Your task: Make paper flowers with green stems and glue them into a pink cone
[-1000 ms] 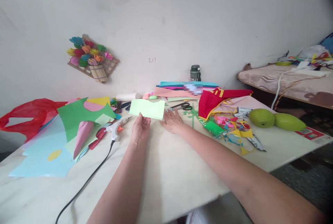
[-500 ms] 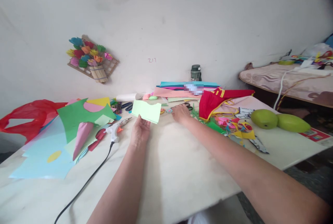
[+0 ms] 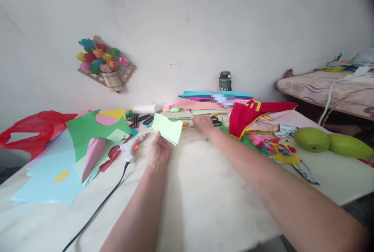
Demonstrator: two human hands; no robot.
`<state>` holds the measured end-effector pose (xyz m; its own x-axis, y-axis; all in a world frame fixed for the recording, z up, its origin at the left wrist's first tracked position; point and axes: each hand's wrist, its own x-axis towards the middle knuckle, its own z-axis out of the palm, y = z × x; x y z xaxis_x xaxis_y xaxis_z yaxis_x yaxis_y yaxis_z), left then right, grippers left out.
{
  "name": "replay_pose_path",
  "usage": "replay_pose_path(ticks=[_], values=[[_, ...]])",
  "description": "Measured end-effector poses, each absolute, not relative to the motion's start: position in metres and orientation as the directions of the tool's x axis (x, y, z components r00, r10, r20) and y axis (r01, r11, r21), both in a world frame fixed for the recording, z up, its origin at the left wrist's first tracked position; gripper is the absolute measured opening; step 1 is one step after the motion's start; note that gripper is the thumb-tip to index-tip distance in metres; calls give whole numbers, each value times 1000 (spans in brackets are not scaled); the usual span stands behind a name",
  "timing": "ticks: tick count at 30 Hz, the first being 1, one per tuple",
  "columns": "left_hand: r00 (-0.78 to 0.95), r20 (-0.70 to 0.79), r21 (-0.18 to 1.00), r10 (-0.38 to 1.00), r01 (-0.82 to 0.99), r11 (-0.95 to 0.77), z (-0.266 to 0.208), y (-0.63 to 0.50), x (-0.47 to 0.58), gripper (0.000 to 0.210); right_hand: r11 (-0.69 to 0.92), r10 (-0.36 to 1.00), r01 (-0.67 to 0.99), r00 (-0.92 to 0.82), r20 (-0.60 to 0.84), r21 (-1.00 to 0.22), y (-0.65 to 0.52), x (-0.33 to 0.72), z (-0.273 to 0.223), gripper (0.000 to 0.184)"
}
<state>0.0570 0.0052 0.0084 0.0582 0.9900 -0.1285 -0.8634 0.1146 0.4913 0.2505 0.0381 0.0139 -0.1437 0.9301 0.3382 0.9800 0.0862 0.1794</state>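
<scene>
Pinched in my left hand (image 3: 160, 151) is a light green paper piece (image 3: 167, 128) with a curved notch in its top edge; it looks like more than one layer. My right hand (image 3: 203, 124) reaches to the back of the table, its fingers bent together and low. Whatever lies under those fingertips is hidden. Directly right of this hand show the dark handles of scissors (image 3: 216, 121); their blades are not visible. Left of my left hand rests a white glue gun (image 3: 127, 149), nozzle towards the paper.
Coloured paper sheets (image 3: 49, 178), a pink paper cone (image 3: 93, 156) and a red plastic bag (image 3: 35, 127) lie left. At the right are red cloth (image 3: 242, 117), paper scraps (image 3: 271, 144) and green fruits (image 3: 311, 139). A dark flask (image 3: 224, 81) stands behind stacked sheets (image 3: 201, 104).
The view has shifted slightly. My left hand has tilted the green paper a little. The fingers of my right hand have drawn closer together near the scissors, and a small greyish piece beside them no longer shows.
</scene>
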Motion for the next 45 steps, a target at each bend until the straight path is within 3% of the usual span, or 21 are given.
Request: replay_pose_path(ticks=[3, 8, 12, 17, 26, 30, 40, 45], values=[[53, -132, 493, 990, -863, 112, 9, 5, 57, 15, 108, 919, 986, -148, 365, 129, 50, 238, 24, 33], [37, -160, 480, 986, -870, 111, 12, 3, 56, 15, 217, 946, 975, -197, 257, -51, 65, 222, 30, 29], [42, -175, 462, 984, -879, 120, 14, 2, 55, 16, 77, 955, 980, -20, 295, -181, 66, 235, 30, 34], [29, -167, 461, 986, -881, 104, 12, 4, 55, 16, -7, 967, 991, 41, 250, -136, 58, 256, 28, 29], [27, -153, 474, 988, -875, 97, 12, 4, 56, 19, 205, 953, 979, -200, 227, 0, 59, 236, 19, 29], [29, -157, 478, 987, -873, 101, 11, 5, 56, 18, 215, 955, 975, -222, 198, 59, 66, 236, 14, 32], [34, -178, 464, 983, -878, 115, 12, 5, 56, 16, 95, 970, 990, -68, 234, -105, 72, 238, 13, 30], [27, -189, 470, 982, -875, 114, 11, 5, 56, 17, 93, 986, 980, -67, 150, -178, 74, 238, 22, 35]])
